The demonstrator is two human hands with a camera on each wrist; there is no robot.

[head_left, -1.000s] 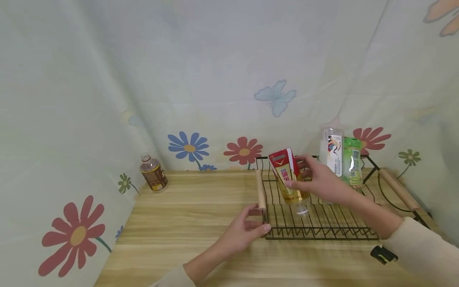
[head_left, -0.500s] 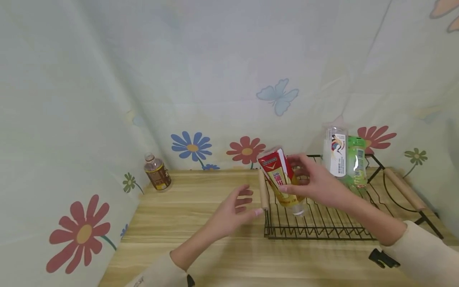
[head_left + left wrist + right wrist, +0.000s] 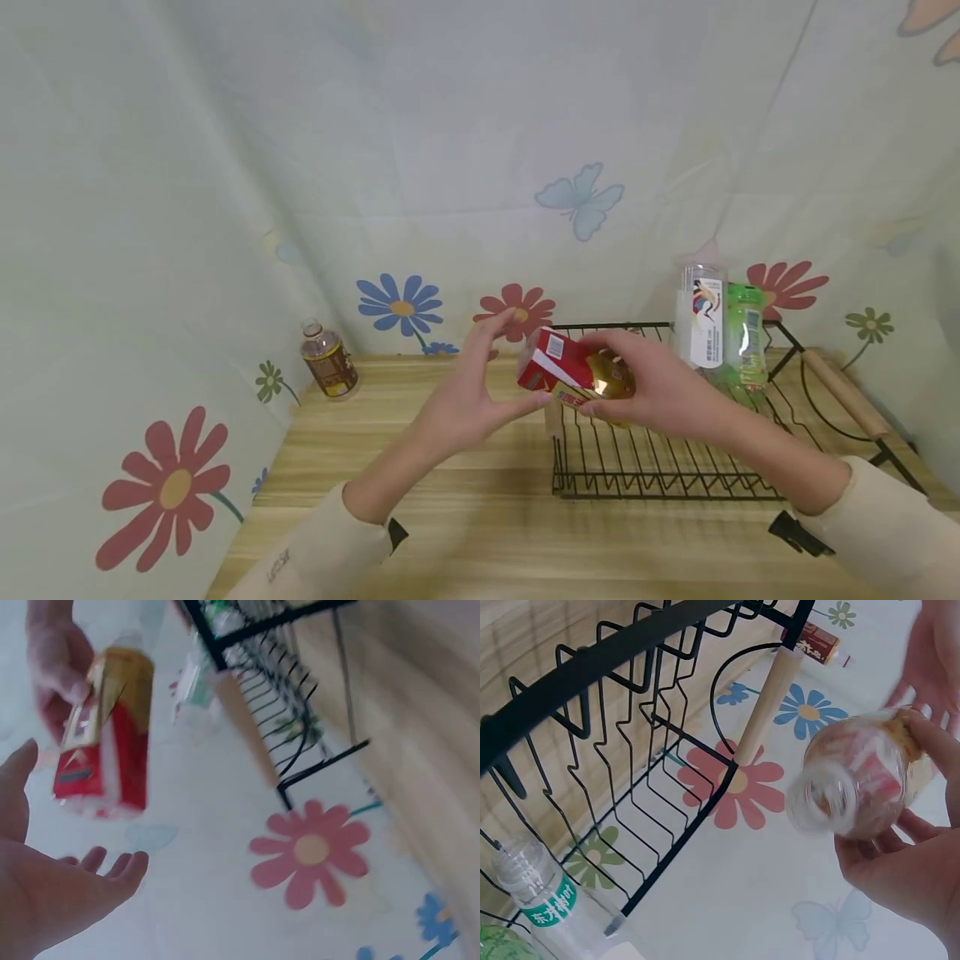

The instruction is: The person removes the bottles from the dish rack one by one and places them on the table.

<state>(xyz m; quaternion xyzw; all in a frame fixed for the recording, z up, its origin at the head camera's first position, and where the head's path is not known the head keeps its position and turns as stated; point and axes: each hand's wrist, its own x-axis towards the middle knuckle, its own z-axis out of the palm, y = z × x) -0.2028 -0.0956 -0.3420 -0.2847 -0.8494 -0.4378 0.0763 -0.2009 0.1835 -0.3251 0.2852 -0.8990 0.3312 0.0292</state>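
Note:
My right hand (image 3: 663, 383) grips a clear plastic bottle (image 3: 562, 367) with a red and gold label, lifted over the left end of a black wire rack (image 3: 667, 475). The bottle is tilted onto its side, its base toward my left hand (image 3: 461, 404). My left hand is spread, thumb and fingers apart around the base end, and in the left wrist view a gap shows between that hand and the bottle (image 3: 112, 742). In the right wrist view the bottle's uncapped mouth (image 3: 821, 799) faces the camera, with right fingers and thumb round the body.
Upside down at the rack's back right stand a clear bottle (image 3: 707, 321) with a white label and a green bottle (image 3: 746, 337). A brown-labelled bottle (image 3: 328, 362) stands at the table's back left. Wooden handles, including the right one (image 3: 843, 392), flank the rack.
My left hand has let go of the rack's left end and risen toward the bottle. My right hand has lifted the bottle from the rack and turned it from neck-down to sideways.

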